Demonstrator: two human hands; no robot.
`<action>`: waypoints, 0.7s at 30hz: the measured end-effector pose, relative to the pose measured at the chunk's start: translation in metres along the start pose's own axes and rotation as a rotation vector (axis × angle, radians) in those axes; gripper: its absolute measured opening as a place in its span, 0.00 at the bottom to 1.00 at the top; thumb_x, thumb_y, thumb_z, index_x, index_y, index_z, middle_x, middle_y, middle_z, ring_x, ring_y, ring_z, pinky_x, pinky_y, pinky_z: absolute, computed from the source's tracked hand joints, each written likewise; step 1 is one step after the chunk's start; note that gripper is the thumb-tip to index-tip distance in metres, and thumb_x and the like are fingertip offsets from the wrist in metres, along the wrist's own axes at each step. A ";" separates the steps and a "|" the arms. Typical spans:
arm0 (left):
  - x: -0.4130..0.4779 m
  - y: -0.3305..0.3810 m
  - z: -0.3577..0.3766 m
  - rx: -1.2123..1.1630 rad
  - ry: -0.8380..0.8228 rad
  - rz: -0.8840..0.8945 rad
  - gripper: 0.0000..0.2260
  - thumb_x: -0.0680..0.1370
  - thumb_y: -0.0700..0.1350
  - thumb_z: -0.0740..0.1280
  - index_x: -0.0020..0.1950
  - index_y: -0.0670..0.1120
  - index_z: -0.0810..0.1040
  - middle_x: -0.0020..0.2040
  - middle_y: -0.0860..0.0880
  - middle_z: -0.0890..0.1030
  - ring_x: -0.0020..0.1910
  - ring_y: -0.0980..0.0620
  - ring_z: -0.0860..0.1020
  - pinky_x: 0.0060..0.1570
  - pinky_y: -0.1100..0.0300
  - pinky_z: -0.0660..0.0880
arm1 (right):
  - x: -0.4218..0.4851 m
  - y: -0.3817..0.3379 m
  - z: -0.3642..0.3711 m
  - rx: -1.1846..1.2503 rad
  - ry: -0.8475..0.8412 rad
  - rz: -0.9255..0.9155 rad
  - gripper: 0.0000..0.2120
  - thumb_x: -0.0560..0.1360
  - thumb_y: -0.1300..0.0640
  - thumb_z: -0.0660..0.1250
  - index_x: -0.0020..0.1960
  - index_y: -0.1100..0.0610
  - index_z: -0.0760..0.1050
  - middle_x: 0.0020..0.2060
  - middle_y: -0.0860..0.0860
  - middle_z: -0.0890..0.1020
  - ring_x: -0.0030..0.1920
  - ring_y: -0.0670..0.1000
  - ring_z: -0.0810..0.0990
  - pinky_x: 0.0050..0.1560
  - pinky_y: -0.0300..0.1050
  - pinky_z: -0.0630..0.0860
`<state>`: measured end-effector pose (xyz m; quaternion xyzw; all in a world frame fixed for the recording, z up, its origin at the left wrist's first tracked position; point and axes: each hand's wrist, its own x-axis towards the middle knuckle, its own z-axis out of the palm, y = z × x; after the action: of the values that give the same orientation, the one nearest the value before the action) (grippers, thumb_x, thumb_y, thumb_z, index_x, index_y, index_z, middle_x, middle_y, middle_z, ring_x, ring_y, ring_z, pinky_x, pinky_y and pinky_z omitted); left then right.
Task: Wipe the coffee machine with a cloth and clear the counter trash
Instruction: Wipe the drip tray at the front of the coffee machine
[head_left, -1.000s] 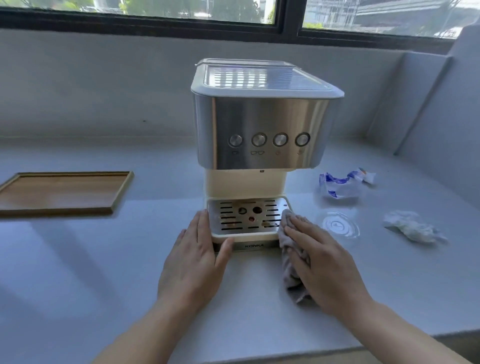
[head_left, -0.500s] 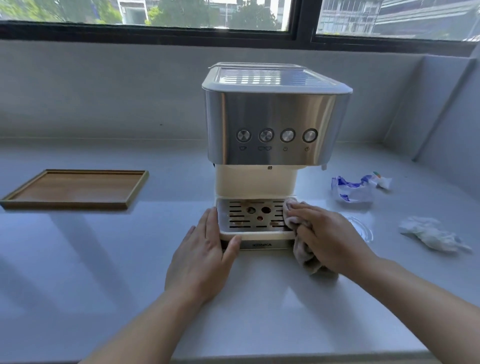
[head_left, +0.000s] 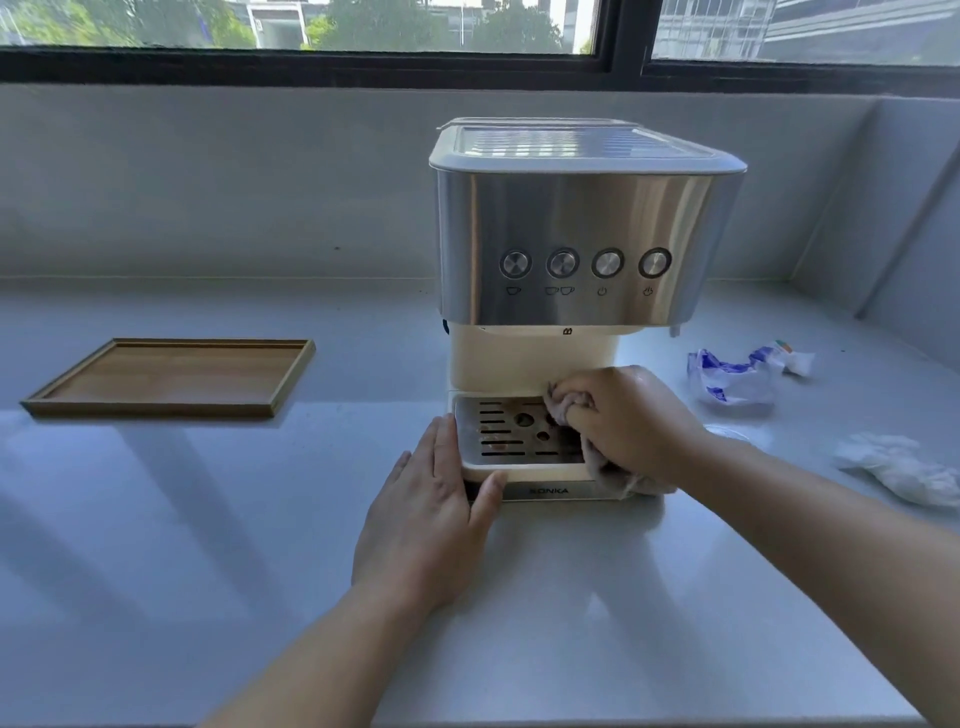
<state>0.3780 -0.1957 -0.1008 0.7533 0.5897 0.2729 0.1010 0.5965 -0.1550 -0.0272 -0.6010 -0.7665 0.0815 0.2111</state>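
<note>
Two bare hands work at the foot of the coffee machine (head_left: 579, 249). The right hand (head_left: 626, 421) is closed around a bunched grey-pink cloth (head_left: 571, 402) and presses it on the right rear part of the metal drip tray grille (head_left: 506, 434); the rest of the cloth hangs out under the palm and lies over the right front corner of the base. The left hand (head_left: 423, 522) is open and flat on the counter (head_left: 208, 519), with the fingers together along the left edge of the drip tray and the thumb spread across the front of the base, touching it just beside the brand lettering. It holds nothing.

On the grille some brown stains are visible near the slots and the round holes. Above it the machine has a cream column and a steel head with four round buttons (head_left: 584, 262) in a row.

To the right of the machine lie three pieces of trash: a crumpled blue-and-white wrapper (head_left: 737, 376), a clear round plastic lid (head_left: 727, 434) partly hidden behind the right forearm, and a crumpled white tissue (head_left: 898, 467) near the right edge. Well apart on the left sits a wooden tray (head_left: 161, 410). Behind everything runs a window (head_left: 311, 31) with a dark frame.
</note>
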 end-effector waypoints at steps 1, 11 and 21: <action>0.001 0.000 0.000 0.000 0.003 0.003 0.33 0.77 0.67 0.46 0.79 0.54 0.46 0.79 0.56 0.55 0.76 0.58 0.54 0.75 0.54 0.58 | 0.003 -0.005 0.004 0.031 -0.062 -0.043 0.10 0.73 0.59 0.57 0.41 0.55 0.77 0.32 0.55 0.81 0.28 0.55 0.79 0.28 0.43 0.76; 0.001 -0.003 0.000 0.009 0.004 0.003 0.33 0.77 0.68 0.46 0.78 0.55 0.46 0.79 0.56 0.56 0.76 0.58 0.55 0.74 0.54 0.60 | 0.014 -0.011 -0.010 -0.012 -0.196 -0.213 0.09 0.73 0.62 0.56 0.38 0.53 0.71 0.28 0.49 0.77 0.21 0.47 0.74 0.31 0.49 0.78; 0.001 -0.002 -0.002 0.009 -0.016 -0.003 0.34 0.77 0.68 0.46 0.79 0.54 0.45 0.80 0.55 0.55 0.76 0.58 0.54 0.75 0.54 0.58 | -0.032 0.013 0.002 -0.047 0.096 -0.161 0.10 0.79 0.53 0.63 0.58 0.51 0.77 0.55 0.44 0.82 0.56 0.48 0.76 0.52 0.43 0.74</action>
<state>0.3757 -0.1947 -0.1002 0.7549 0.5914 0.2642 0.1026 0.6130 -0.1822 -0.0406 -0.5455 -0.8030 0.0171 0.2393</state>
